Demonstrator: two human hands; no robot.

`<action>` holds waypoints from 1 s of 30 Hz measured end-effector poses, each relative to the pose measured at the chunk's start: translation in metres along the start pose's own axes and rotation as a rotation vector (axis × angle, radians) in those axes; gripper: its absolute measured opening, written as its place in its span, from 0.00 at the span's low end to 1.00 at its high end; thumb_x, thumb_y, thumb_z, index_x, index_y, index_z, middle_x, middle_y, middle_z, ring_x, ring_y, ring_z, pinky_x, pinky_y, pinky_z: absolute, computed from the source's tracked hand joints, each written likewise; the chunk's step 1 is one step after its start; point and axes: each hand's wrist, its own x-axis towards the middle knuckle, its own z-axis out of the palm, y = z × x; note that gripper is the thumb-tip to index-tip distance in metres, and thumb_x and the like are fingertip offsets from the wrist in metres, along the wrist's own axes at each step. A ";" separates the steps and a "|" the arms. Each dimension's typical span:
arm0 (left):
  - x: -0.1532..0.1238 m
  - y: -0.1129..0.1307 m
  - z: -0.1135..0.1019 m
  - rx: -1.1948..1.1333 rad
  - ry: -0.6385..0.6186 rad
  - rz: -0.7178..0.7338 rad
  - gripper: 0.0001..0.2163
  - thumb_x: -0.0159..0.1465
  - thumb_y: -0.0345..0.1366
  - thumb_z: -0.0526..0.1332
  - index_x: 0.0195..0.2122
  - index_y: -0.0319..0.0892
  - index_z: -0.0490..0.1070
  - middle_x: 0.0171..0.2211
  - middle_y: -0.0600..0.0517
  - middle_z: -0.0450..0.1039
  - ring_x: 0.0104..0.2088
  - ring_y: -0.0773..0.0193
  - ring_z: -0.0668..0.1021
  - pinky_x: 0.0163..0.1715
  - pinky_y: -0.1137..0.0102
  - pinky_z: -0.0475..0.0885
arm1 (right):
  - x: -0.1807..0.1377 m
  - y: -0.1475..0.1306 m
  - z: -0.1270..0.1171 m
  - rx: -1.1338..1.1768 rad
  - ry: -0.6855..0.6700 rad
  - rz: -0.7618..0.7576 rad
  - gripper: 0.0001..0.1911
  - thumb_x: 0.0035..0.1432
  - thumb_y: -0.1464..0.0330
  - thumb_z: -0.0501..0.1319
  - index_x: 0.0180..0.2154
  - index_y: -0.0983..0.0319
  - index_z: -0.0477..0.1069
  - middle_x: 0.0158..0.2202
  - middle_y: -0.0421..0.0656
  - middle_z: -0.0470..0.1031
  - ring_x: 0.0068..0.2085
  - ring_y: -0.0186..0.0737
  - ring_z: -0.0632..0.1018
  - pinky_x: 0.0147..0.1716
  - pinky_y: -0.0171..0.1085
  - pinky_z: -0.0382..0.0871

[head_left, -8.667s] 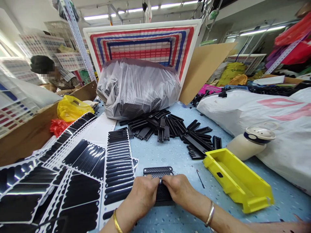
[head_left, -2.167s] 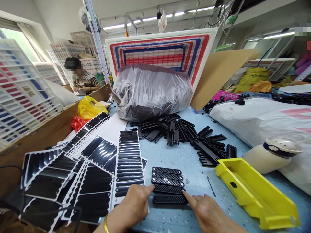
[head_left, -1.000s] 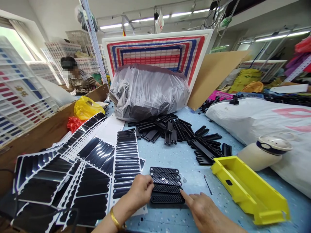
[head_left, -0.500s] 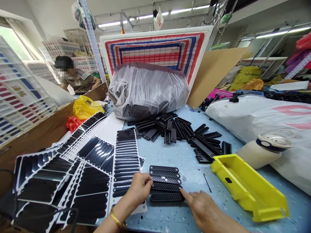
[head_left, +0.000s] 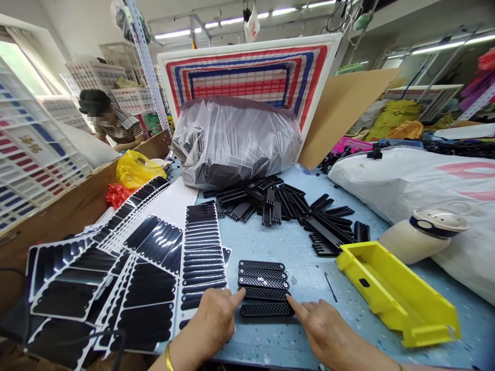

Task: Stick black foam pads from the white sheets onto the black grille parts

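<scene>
Several black strip-shaped plastic pieces (head_left: 262, 274) with a textured diamond pattern lie in a stack of rows on the blue table in front of me. My left hand (head_left: 216, 315) has its index finger stretched out, its tip on the left end of one textured strip (head_left: 266, 293); its other fingers are curled. At the right end of that same strip rests the index fingertip of my right hand (head_left: 323, 322). A separate textured strip (head_left: 266, 309) lies nearest me, below it. Left of the pieces, a white sheet of narrow black stickers (head_left: 201, 247) reaches under my left hand.
More black sticker sheets (head_left: 149, 304) spread over the left side. A heap of black plastic pieces (head_left: 270, 201) lies before a filled clear bag (head_left: 240, 144). To the right are a yellow bin (head_left: 402, 293), a cream bottle (head_left: 417, 237) and a white sack (head_left: 444, 175). Another person (head_left: 116, 123) sits far left.
My left hand has gone from a pinch at the strip's left end to a pointing finger on it. The strip now lies straighter in the row. My right fingertip has stayed at its right end.
</scene>
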 end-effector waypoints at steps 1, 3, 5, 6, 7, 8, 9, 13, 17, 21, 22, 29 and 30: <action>0.000 0.001 -0.002 0.016 -0.015 -0.005 0.30 0.50 0.19 0.56 0.55 0.42 0.71 0.25 0.50 0.76 0.22 0.60 0.77 0.22 0.71 0.68 | 0.000 0.000 0.000 -0.006 0.000 0.001 0.36 0.42 0.86 0.50 0.55 0.69 0.68 0.29 0.45 0.78 0.26 0.42 0.76 0.28 0.38 0.69; 0.000 0.001 -0.005 0.036 -0.037 -0.020 0.30 0.50 0.18 0.56 0.54 0.43 0.71 0.25 0.50 0.76 0.23 0.60 0.77 0.23 0.70 0.69 | 0.000 0.000 -0.001 -0.016 -0.009 0.001 0.36 0.42 0.86 0.50 0.55 0.68 0.68 0.28 0.45 0.78 0.26 0.42 0.76 0.28 0.38 0.68; -0.002 -0.001 -0.007 0.041 -0.050 -0.018 0.30 0.50 0.18 0.56 0.54 0.44 0.72 0.25 0.50 0.77 0.23 0.59 0.77 0.22 0.70 0.68 | -0.001 0.000 -0.002 -0.023 -0.023 0.002 0.35 0.43 0.86 0.50 0.55 0.67 0.68 0.28 0.44 0.78 0.26 0.42 0.76 0.28 0.38 0.68; -0.003 -0.002 -0.007 0.042 -0.052 -0.013 0.31 0.50 0.18 0.56 0.55 0.44 0.72 0.25 0.50 0.77 0.22 0.59 0.77 0.22 0.70 0.68 | -0.001 0.000 -0.002 -0.027 -0.029 0.004 0.35 0.43 0.86 0.50 0.55 0.67 0.68 0.28 0.44 0.78 0.26 0.42 0.76 0.28 0.38 0.67; -0.003 -0.003 -0.007 0.041 -0.053 -0.005 0.31 0.50 0.18 0.56 0.56 0.44 0.72 0.25 0.50 0.77 0.22 0.59 0.77 0.22 0.70 0.68 | -0.001 0.000 -0.002 -0.032 -0.032 0.002 0.36 0.43 0.86 0.51 0.55 0.67 0.68 0.28 0.44 0.78 0.25 0.42 0.76 0.28 0.38 0.67; -0.004 -0.004 -0.006 0.037 -0.055 0.005 0.32 0.50 0.18 0.56 0.56 0.43 0.71 0.25 0.49 0.77 0.22 0.59 0.77 0.22 0.71 0.68 | -0.001 0.000 -0.002 -0.036 -0.030 -0.003 0.36 0.42 0.86 0.51 0.55 0.67 0.68 0.28 0.44 0.78 0.25 0.42 0.76 0.27 0.38 0.66; -0.004 -0.005 -0.006 0.032 -0.059 0.016 0.32 0.50 0.18 0.55 0.57 0.42 0.71 0.25 0.49 0.77 0.22 0.59 0.77 0.21 0.71 0.67 | 0.000 0.000 -0.002 -0.038 -0.027 -0.010 0.36 0.42 0.86 0.51 0.55 0.68 0.68 0.28 0.44 0.78 0.24 0.42 0.76 0.27 0.38 0.66; -0.002 -0.003 -0.007 0.027 -0.114 0.023 0.31 0.51 0.19 0.55 0.58 0.40 0.70 0.26 0.48 0.78 0.22 0.60 0.77 0.22 0.71 0.68 | 0.001 0.001 -0.002 -0.016 -0.017 -0.029 0.36 0.42 0.85 0.50 0.55 0.70 0.68 0.27 0.45 0.78 0.24 0.42 0.75 0.26 0.38 0.66; 0.000 -0.004 -0.015 0.033 -0.186 0.012 0.33 0.52 0.20 0.54 0.60 0.42 0.68 0.27 0.47 0.79 0.23 0.57 0.78 0.24 0.69 0.70 | 0.001 0.003 -0.004 -0.001 -0.056 -0.014 0.36 0.44 0.86 0.50 0.57 0.69 0.68 0.29 0.45 0.79 0.26 0.42 0.77 0.29 0.39 0.68; 0.000 -0.013 -0.021 -0.003 -0.254 0.004 0.35 0.52 0.19 0.54 0.62 0.46 0.67 0.29 0.47 0.81 0.25 0.57 0.79 0.26 0.68 0.71 | -0.002 0.006 -0.005 0.019 -0.051 -0.003 0.35 0.46 0.86 0.50 0.57 0.67 0.69 0.30 0.45 0.79 0.26 0.43 0.77 0.31 0.40 0.69; 0.000 -0.016 -0.022 -0.011 -0.275 0.004 0.35 0.52 0.18 0.53 0.61 0.47 0.68 0.30 0.48 0.81 0.25 0.57 0.79 0.26 0.69 0.71 | -0.002 0.007 -0.005 0.029 -0.047 0.003 0.36 0.46 0.86 0.50 0.57 0.67 0.69 0.30 0.45 0.79 0.26 0.43 0.78 0.31 0.40 0.69; 0.004 -0.021 -0.027 -0.138 -0.239 0.002 0.30 0.56 0.21 0.55 0.59 0.48 0.71 0.31 0.48 0.81 0.26 0.60 0.79 0.29 0.70 0.72 | -0.001 0.009 -0.010 0.157 0.040 0.042 0.30 0.51 0.85 0.49 0.53 0.64 0.73 0.32 0.46 0.80 0.28 0.41 0.78 0.31 0.38 0.70; 0.005 -0.020 -0.027 -0.178 -0.201 -0.007 0.27 0.57 0.22 0.55 0.57 0.48 0.72 0.31 0.49 0.81 0.27 0.60 0.79 0.30 0.70 0.72 | 0.002 0.009 -0.012 0.179 0.073 0.052 0.28 0.54 0.84 0.49 0.52 0.63 0.73 0.32 0.46 0.81 0.29 0.41 0.79 0.32 0.37 0.70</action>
